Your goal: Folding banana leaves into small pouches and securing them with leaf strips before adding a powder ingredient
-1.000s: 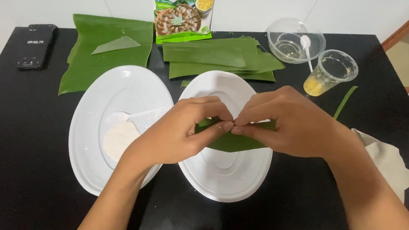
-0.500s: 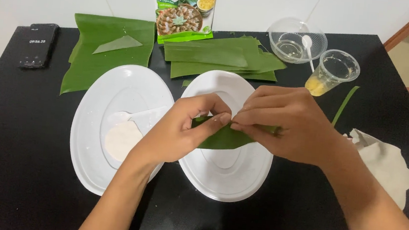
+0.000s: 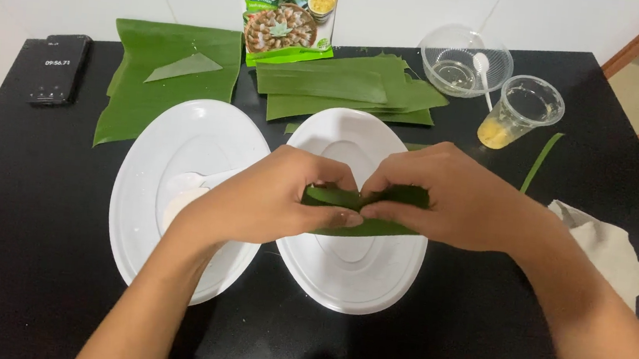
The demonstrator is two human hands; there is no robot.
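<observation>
**Leaf strip being folded over the right-hand plate**

Both hands meet at centre frame, above the white oval plate (image 3: 350,271) on the right. The left hand (image 3: 264,198) and right hand (image 3: 449,195) are each closed in a pinch on one folded leaf strip (image 3: 365,226), fingertips nearly touching at its middle; the strip is held just above the plate, and what it may enclose cannot be seen. Judged from this, the fold is under way but not finished: the strip's edges look loosely gathered. The plate beneath shows no finished parcel. A second white plate (image 3: 184,144), left of centre, carries pale dough rounds (image 3: 179,202). Unused leaf strips (image 3: 343,89) lie stacked at upper centre and a broad leaf sheet (image 3: 157,92) at upper left, all on the black table (image 3: 20,253).
</observation>
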